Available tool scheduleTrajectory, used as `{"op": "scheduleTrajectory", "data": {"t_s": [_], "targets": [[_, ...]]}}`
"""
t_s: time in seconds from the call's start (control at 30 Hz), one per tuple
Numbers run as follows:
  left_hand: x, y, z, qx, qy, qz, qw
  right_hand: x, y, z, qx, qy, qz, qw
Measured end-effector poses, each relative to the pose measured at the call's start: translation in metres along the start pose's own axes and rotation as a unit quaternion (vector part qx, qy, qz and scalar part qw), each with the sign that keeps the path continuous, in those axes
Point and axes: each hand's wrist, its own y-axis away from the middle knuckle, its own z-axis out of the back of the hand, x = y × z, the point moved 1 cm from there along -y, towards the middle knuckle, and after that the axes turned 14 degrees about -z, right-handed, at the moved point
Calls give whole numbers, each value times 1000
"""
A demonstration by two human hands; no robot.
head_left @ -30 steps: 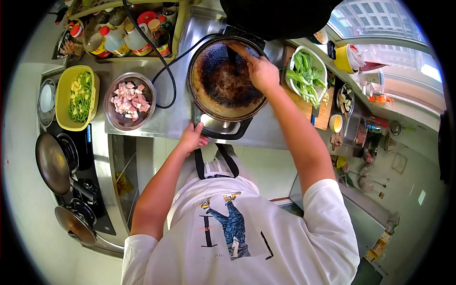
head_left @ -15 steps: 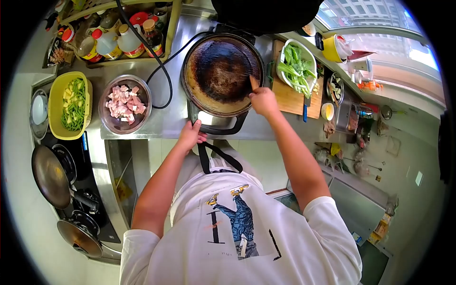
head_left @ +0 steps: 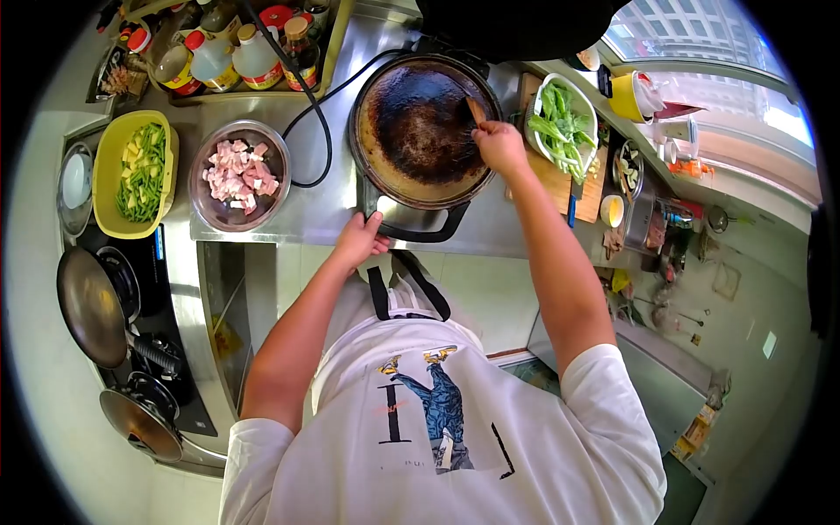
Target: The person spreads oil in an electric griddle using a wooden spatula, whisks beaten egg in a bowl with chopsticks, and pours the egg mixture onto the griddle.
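A round electric griddle (head_left: 426,166) lies open on the counter, its surface browned and blackened. My left hand (head_left: 363,241) is closed around the left end of the griddle's black front handle (head_left: 429,233). Over the right side of the pan, my right hand (head_left: 500,147) is closed on a wooden-handled tool (head_left: 475,109) that looks like a brush; its working end is hard to make out against the dark surface. The raised black lid (head_left: 525,26) stands behind the pan, partly cut off by the frame.
Left of the griddle are a bowl of cut raw meat (head_left: 196,188) and a yellow basin (head_left: 105,201) of green beans. A black cable (head_left: 330,144) loops between. To the right, a white basket (head_left: 534,131) of greens and a blue-handled knife (head_left: 571,210) rest on a cutting board (head_left: 547,194).
My right hand has moved with the wooden-handled tool farther back along the pan's right side. My left hand stays at the front handle. The whole view has shifted slightly.
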Motion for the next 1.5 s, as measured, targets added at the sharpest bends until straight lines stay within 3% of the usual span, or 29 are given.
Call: {"op": "scheduleTrajectory", "data": {"t_s": [0.03,0.07,0.17,0.23,0.3,0.4,0.47,0.57,0.87,1.0,1.2,1.27,1.33,1.43,1.5], "targets": [[0,0,0,0,-1,1,1000,-8,5,-7,5,-3,2,1000],[0,0,0,-2,-4,-1,1000,-13,18,-16,-1,-9,63,998],[4,-3,-1,0,-3,-3,1000,-32,81,-31,17,-38,71,997],[7,-5,0,2,-5,-8,1000,-14,125,-17,97,-37,-33,994],[5,-4,1,5,-6,-5,1000,-17,136,-3,115,-26,-35,992],[-3,0,2,7,-12,2,1000,-39,139,17,125,21,-29,991],[-4,1,3,6,-15,8,1000,-66,137,23,63,119,86,987],[-2,-1,4,8,-8,6,1000,-80,140,27,88,160,77,980],[-4,0,3,-4,-32,-9,999,-25,77,-5,62,65,160,983],[0,-3,2,-8,-22,-19,1000,-60,91,12,87,71,176,978],[-3,3,0,-23,-24,-19,999,-77,108,15,147,112,122,975],[-2,2,-3,-26,-28,-22,999,-47,102,-3,89,43,175,980],[-3,2,-2,-36,-39,-14,998,-29,89,-11,98,64,152,982],[-5,4,-2,-29,-31,-23,999,-12,63,-15,54,-13,174,983],[-10,5,-3,-29,-45,-22,998,-3,52,-14,-23,-10,157,987]]}}
